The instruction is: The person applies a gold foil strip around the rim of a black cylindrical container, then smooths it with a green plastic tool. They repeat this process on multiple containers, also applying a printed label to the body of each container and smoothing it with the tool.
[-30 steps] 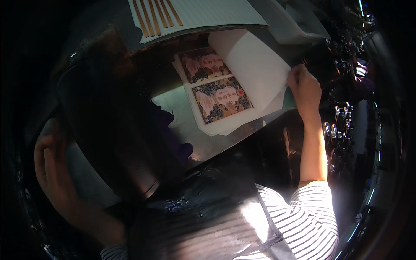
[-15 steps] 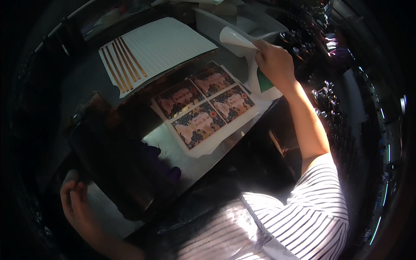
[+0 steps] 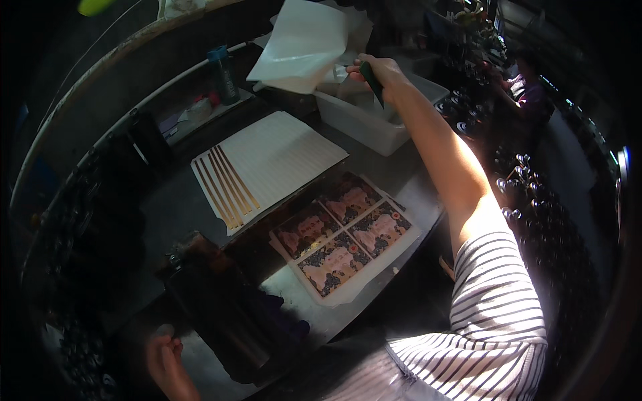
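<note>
Fingers [image 3: 356,69] of right hand [image 3: 386,72] curled round dark-green tool [image 3: 371,79], white sheet [image 3: 301,47] nearby; left hand [image 3: 166,361] half-curled, empty.

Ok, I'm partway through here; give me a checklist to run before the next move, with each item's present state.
1. Four printed panels uncovered, two by two: ok.
2. Green object in the right hand: ok, the fingers curl round it.
3. Loose white sheet free of the right hand: cannot tell; its near edge lies close to the fingers.
4. Brown strips on the ridged white sheet, apart from the panels: ok.
5. White bin in full view: not ok, the right arm hides part.
6. Left hand clear of the dark block: cannot tell, too shadowed.
</note>
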`<state>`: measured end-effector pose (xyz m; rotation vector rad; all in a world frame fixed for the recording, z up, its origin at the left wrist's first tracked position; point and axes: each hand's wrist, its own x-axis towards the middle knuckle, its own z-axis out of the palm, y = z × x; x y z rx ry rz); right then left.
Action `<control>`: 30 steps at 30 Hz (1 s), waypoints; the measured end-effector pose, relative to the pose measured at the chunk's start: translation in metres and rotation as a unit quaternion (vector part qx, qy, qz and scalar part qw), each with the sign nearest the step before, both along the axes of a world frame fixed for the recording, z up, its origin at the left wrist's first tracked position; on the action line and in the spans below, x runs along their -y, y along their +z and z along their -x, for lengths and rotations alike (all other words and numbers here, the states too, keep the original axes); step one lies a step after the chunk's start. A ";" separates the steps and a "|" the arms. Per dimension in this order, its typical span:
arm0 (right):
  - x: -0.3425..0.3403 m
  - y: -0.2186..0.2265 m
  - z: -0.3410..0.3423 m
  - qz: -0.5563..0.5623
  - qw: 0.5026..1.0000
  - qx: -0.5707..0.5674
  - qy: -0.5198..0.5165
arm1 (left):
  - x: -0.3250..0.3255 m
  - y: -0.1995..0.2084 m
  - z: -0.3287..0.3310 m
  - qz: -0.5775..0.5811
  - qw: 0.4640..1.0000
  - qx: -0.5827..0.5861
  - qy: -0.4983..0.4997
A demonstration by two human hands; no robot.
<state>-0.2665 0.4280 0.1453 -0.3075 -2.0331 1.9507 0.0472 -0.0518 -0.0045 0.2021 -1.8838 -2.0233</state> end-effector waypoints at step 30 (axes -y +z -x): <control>-0.002 -0.208 -0.094 -0.694 0.709 0.025 -0.118 | -0.042 -0.007 0.046 -0.061 0.982 0.147 -0.101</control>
